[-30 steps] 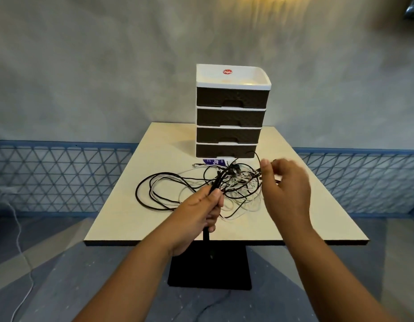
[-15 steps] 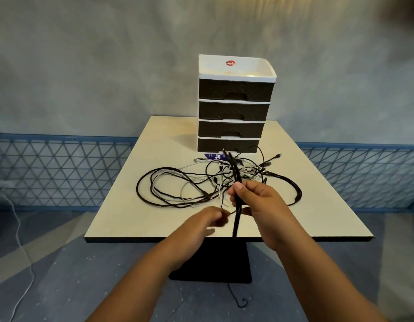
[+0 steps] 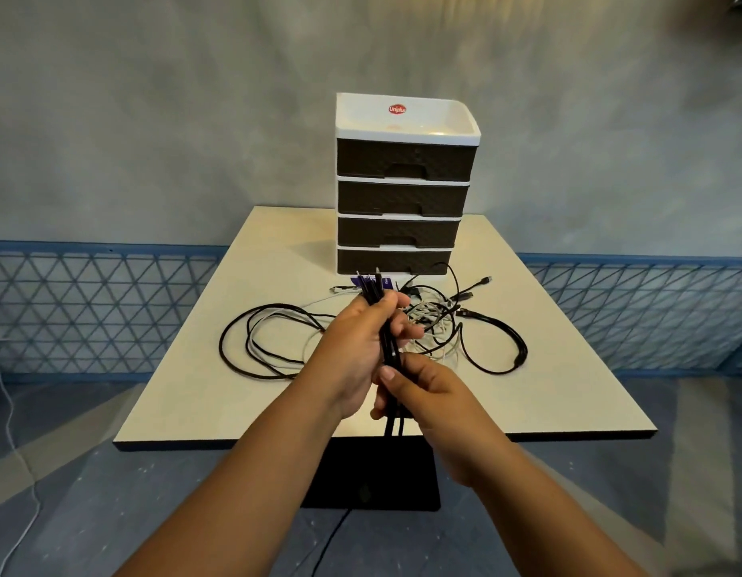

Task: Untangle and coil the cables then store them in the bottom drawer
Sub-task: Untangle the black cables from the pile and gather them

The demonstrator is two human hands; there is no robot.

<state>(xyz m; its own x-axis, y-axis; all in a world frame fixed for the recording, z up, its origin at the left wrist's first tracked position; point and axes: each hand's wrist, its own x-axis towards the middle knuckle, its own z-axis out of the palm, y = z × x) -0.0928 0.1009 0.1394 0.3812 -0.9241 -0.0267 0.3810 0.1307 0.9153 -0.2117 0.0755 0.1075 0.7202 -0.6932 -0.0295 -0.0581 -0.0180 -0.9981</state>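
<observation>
Above the table (image 3: 202, 393), the left hand (image 3: 356, 347) grips a folded black cable (image 3: 388, 347) with its fingers clenched; the right hand (image 3: 423, 393) pinches it lower down. Tangled cables (image 3: 440, 322) lie before the closed bottom drawer (image 3: 392, 261).

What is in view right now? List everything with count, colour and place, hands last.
table: one, cream top with dark edge, centre.
drawer unit: one, white frame, four dark drawers, all shut, at the table's far side.
bottom drawer: one, dark, lowest, shut.
tangled cables: several, black and white, on the table before the unit.
black cable: one, folded into a bundle, held above the table.
purple item: one, partly hidden, by the unit's base.
left hand: grips the bundle's upper part.
right hand: grips the bundle lower down.
</observation>
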